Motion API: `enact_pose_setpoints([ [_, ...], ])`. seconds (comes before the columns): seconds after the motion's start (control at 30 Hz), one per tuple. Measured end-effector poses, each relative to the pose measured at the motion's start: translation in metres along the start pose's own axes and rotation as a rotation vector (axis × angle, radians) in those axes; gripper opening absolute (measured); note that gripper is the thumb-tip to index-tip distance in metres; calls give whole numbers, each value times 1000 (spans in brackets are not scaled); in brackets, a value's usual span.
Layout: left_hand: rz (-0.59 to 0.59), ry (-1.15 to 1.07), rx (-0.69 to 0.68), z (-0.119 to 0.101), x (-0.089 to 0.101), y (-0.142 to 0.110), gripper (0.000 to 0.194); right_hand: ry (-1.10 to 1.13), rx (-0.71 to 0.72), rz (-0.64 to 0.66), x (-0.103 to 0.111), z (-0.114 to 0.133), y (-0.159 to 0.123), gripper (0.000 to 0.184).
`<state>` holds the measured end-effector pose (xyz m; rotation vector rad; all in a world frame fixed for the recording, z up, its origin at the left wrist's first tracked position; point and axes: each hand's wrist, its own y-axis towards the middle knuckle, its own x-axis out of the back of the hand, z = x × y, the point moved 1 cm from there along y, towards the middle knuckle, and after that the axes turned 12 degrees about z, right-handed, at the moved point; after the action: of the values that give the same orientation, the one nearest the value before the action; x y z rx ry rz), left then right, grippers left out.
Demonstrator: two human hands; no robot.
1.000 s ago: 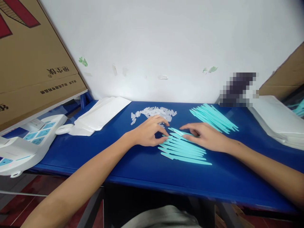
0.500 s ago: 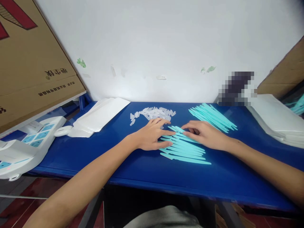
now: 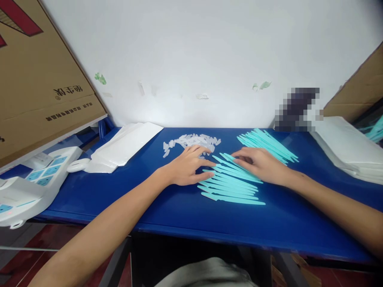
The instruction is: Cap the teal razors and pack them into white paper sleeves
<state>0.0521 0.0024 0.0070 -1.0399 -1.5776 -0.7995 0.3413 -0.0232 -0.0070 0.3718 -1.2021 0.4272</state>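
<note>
Slim turquoise eyebrow razors (image 3: 230, 187) lie side by side in a loose fan on the blue table. My left hand (image 3: 190, 165) is spread out at their left ends, thumb and fingertips touching or just over a few of them. My right hand (image 3: 260, 165) is curled at the upper right of the fan, thumb and index finger closed around the uppermost razors; its other fingers are partly hidden. Beyond my left hand lies a heap of small clear plastic caps (image 3: 196, 140). A second pile of turquoise razors (image 3: 266, 145) rests behind my right hand.
White paper sleeves (image 3: 128, 143) lie at the back left beside a white power strip (image 3: 50, 175). A large cardboard box (image 3: 44, 71) leans in on the left. White sheets or bags (image 3: 344, 147) are stacked at right. A white wall (image 3: 191, 59) borders the table's back.
The upper razors have spread farther apart and shifted up and right with my right hand. My left hand has drawn back slightly to the left.
</note>
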Motion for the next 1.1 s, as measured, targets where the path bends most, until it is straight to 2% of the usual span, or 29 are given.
enact_pose_setpoints([
  [0.17,-47,0,-16,-1,-1,1,49,-253,-203,-95,9,-26,-3,44],
  [0.27,-78,33,-23,1,-2,2,49,-356,-231,-162,16,-29,-5,47],
  [0.33,-126,67,-27,2,-2,2,47,-327,-223,-162,18,-22,-5,45],
  [0.53,-251,143,88,8,4,1,38,-92,-97,-11,12,10,-5,47],
  [0.63,-199,146,88,7,9,0,37,-67,-32,10,8,14,-6,46],
  [0.8,0,47,118,6,12,-3,52,-114,156,-59,5,13,-10,41],
  [1.1,125,-16,204,11,19,-11,67,-106,288,77,-2,17,-12,38],
])
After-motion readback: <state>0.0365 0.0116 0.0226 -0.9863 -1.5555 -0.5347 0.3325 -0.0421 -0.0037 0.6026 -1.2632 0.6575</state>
